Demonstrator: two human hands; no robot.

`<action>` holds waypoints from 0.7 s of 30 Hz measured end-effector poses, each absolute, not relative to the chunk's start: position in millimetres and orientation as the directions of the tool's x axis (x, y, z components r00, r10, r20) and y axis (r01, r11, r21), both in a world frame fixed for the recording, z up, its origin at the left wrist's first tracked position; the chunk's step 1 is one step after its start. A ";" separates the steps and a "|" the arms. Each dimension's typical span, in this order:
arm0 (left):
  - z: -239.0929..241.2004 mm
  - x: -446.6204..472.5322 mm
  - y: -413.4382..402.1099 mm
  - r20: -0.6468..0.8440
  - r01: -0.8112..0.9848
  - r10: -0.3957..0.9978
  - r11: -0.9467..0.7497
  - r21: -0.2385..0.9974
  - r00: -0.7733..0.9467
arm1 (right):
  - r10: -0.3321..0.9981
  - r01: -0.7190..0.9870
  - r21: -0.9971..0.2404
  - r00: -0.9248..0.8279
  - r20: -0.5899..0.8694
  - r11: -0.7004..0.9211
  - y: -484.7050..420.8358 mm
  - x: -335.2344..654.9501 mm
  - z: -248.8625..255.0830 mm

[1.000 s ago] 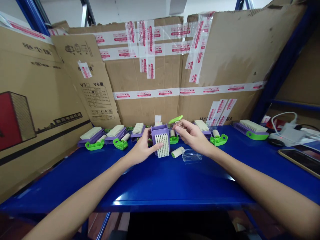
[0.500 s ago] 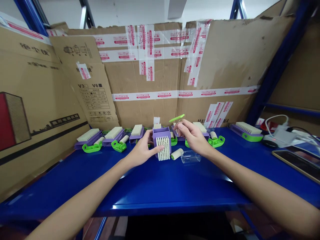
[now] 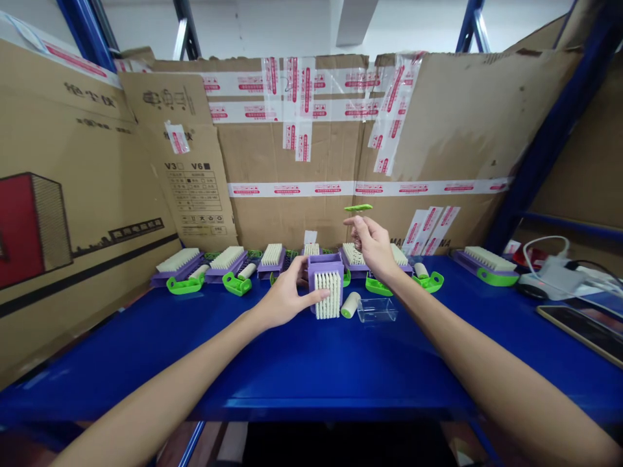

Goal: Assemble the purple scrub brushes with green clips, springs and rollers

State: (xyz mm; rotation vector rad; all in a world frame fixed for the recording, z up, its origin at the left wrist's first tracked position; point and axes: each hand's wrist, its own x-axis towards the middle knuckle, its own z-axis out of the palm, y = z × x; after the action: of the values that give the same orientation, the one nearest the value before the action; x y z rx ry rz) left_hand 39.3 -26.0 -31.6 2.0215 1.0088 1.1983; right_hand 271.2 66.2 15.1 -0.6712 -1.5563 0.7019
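In the head view, our left hand (image 3: 287, 297) grips the purple brush (image 3: 331, 295), opening upward, beside the white roller (image 3: 350, 305); our right hand (image 3: 376, 250) pinches a green piece (image 3: 358, 207) from below. We seem mid-assembly; the next move calls for steadiness and careful alignment.

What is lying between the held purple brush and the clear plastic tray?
A cream, green-ended roller lies between the purple brush and the clear tray, in the head view.
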 end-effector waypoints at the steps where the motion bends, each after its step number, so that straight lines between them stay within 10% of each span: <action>1: -31.2 39.6 -26.3 0.462 0.310 0.830 -0.549 0.776 0.313 | 0.780 -0.010 -0.784 -0.091 0.619 0.621 67.3 273.4 11.3; 21: -30.0 43.5 -35.0 0.495 0.236 0.790 -0.592 0.771 0.362 | 0.576 -0.077 -0.572 0.029 0.817 0.816 22.7 260.3 6.3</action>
State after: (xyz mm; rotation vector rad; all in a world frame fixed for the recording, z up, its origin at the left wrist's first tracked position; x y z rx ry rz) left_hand 43.5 -35.0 -30.0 2.0327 0.8852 1.2057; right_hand 260.3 22.7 6.3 -0.4247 -1.4650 0.5274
